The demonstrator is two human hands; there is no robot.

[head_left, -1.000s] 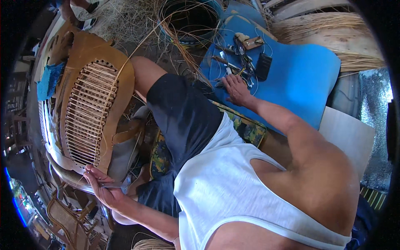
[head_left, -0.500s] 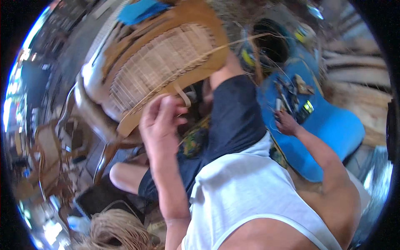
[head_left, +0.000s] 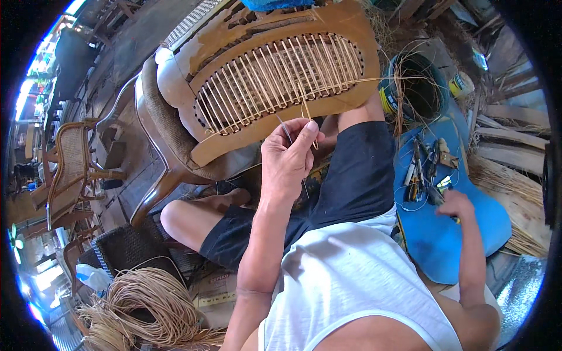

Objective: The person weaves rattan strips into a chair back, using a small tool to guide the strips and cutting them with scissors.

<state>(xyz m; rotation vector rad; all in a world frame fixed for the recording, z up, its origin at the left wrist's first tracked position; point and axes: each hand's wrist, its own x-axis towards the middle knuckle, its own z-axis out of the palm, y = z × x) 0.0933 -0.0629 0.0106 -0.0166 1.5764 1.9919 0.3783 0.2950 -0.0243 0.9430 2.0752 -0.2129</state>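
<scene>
If tugged too hard, the cane strand (head_left: 304, 110) pinched by the left hand (head_left: 285, 159) could snap; the right hand's (head_left: 457, 206) grip I cannot tell

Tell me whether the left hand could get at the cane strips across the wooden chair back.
Probably yes: the left hand is close to the wooden chair back and nothing visible blocks the cane strips, though it pinches a cane strand and a thin metal tool.

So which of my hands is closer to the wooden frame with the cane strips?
Left. Your left hand is close by the near edge of the wooden frame; your right hand is farther off, over the blue surface.
</scene>
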